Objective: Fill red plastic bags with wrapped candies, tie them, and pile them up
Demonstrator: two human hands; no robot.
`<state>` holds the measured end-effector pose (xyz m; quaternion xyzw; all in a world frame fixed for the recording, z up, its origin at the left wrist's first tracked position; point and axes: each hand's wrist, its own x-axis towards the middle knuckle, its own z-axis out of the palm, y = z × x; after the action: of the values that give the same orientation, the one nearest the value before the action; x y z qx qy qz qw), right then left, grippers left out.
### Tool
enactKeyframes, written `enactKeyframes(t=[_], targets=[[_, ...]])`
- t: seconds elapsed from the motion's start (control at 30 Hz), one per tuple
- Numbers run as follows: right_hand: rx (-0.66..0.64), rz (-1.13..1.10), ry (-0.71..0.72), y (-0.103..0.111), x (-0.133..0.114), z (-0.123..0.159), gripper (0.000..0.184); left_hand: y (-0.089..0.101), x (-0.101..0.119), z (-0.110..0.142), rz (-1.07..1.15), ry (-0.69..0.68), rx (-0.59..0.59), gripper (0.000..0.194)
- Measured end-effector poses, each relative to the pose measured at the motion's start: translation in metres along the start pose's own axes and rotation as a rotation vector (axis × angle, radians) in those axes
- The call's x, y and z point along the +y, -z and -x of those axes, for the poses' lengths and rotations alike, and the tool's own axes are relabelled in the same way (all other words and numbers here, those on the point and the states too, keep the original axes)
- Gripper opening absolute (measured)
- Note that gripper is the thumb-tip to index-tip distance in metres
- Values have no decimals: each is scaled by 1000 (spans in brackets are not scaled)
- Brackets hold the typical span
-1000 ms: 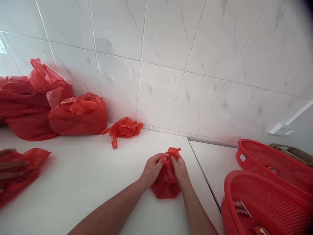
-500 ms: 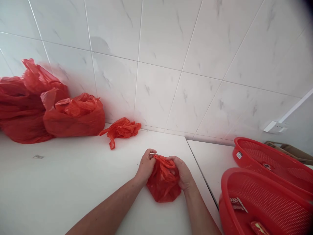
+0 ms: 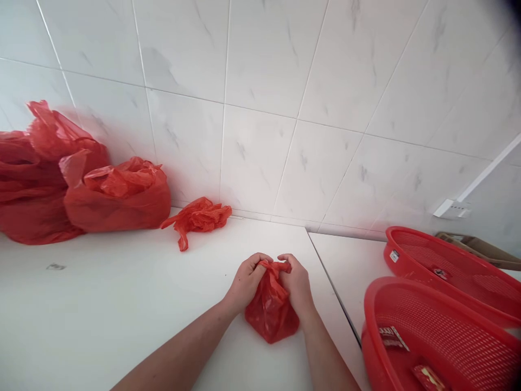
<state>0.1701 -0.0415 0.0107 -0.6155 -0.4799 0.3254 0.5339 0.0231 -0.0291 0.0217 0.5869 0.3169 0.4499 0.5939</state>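
Note:
A small filled red plastic bag (image 3: 271, 312) stands on the white counter (image 3: 122, 304) right in front of me. My left hand (image 3: 246, 282) and my right hand (image 3: 296, 283) both pinch the bag's gathered top, with fingers curled tight around the twisted plastic between them. The bag's contents are hidden.
Several larger filled red bags (image 3: 116, 195) are piled against the tiled wall at the left. A crumpled empty red bag (image 3: 197, 216) lies near the wall. Two red mesh baskets (image 3: 443, 336) (image 3: 451, 269) with small packets sit at the right, beyond a seam in the counter.
My hands spread the bag's mouth apart half a second ago, then drew it together again at the top. A red bag at the far left edge has left the view.

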Motion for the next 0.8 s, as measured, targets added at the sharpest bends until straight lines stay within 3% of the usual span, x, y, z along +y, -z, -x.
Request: enactKeyframes(t=[0.1, 0.17, 0.37, 0.43, 0.53, 0.67, 0.8], targets=[[70, -10, 18, 0, 3, -2, 13, -4, -1, 2, -93, -54, 30, 11], [67, -48, 22, 3, 3, -3, 16, -5, -4, 2, -212, -104, 76, 12], [-171, -300, -31, 14, -1, -3, 34, 4, -11, -2, -536, -283, 120, 20], [-191, -419, -48, 18, 0, -2, 41, 9, -6, -3, -628, -374, 111, 19], [-39, -516, -75, 22, 7, -7, 36, 18, 7, 2, -803, -466, 36, 12], [255, -379, -89, 29, 26, -21, 17, 40, 25, 29, -1062, -521, -253, 19], [418, -257, -72, 30, 35, -26, 18, 65, 39, 70, -1143, -380, -430, 18]])
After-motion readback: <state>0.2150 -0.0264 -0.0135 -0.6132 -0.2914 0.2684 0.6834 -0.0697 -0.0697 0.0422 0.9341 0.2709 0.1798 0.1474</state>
